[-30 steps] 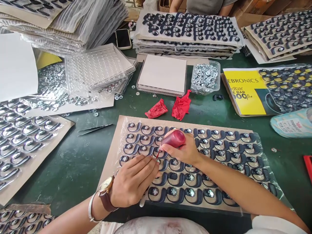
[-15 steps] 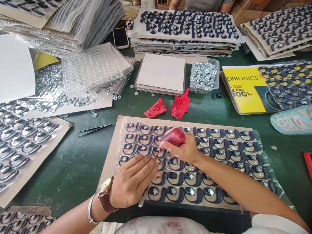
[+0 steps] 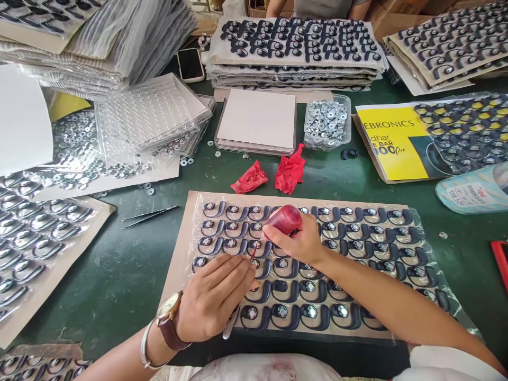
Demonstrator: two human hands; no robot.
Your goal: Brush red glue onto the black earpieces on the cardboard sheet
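My left hand (image 3: pixel 220 296), with a watch and bangle on its wrist, is closed on tweezers (image 3: pixel 230 324). Their metal end shows below the palm, and the thin reddish tip (image 3: pixel 254 251) reaches a part in the third row. In my right hand (image 3: pixel 304 238) a red squeeze bottle (image 3: pixel 284 220) is gripped, tilted, its nozzle end low to the left and partly hidden by the thumb. Both hands are over a brown card sheet (image 3: pixel 180 254) covered in film, where rows of dark hook-shaped parts (image 3: pixel 309 313) with shiny round centres lie.
Red scraps (image 3: pixel 250 178) and a second pair of tweezers (image 3: pixel 148 216) lie beyond the sheet. Behind are a tub of metal washers (image 3: pixel 327 124), stacked white cards (image 3: pixel 257 119), a phone (image 3: pixel 190 65) and piled sheets. A blue-patterned bottle (image 3: pixel 472 191) lies right. Another person sits opposite.
The view has shifted slightly. The red bottle has drawn a little away from the tweezers' tip, which now shows more clearly on the part. Both grips are unchanged.
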